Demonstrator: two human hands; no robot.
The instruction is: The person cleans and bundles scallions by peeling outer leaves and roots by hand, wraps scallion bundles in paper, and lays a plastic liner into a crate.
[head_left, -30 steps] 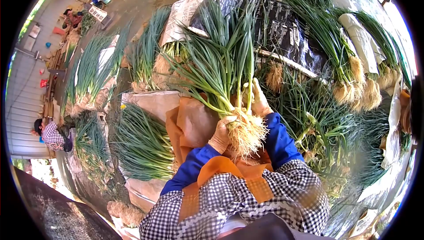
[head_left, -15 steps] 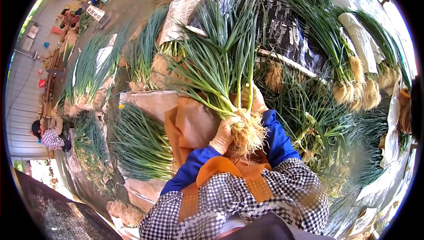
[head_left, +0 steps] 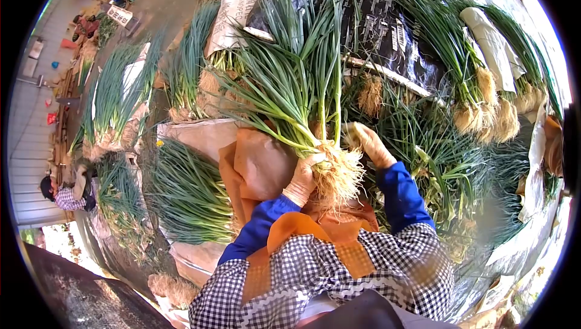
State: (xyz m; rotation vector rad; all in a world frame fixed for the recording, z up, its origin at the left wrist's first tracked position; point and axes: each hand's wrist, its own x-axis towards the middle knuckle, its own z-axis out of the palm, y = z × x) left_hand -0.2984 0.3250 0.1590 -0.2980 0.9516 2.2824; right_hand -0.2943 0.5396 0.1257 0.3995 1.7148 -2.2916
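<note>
A large bunch of green onions (head_left: 302, 87) stands in front of my chest, its long leaves pointing away and its pale, shaggy roots (head_left: 339, 177) toward me. My left hand (head_left: 305, 174) is closed around the white stalks just above those roots. To the right of the bunch, my right hand (head_left: 370, 144) is apart from it, fingers curled together; whatever they pinch is too small and blurred to name. An orange-brown apron (head_left: 266, 165) spreads beneath the bunch.
On the left, trimmed green onions (head_left: 193, 193) lie on a pale sack (head_left: 196, 135). Loose, untidy onions (head_left: 436, 171) heap up on the right. Black printed sheeting (head_left: 393, 38) and more root-ended bunches (head_left: 484, 111) lie beyond. A person (head_left: 66, 196) sits at far left.
My right hand has let go of the bunch and drawn away to the right. My left hand keeps its hold, and the view has shifted slightly.
</note>
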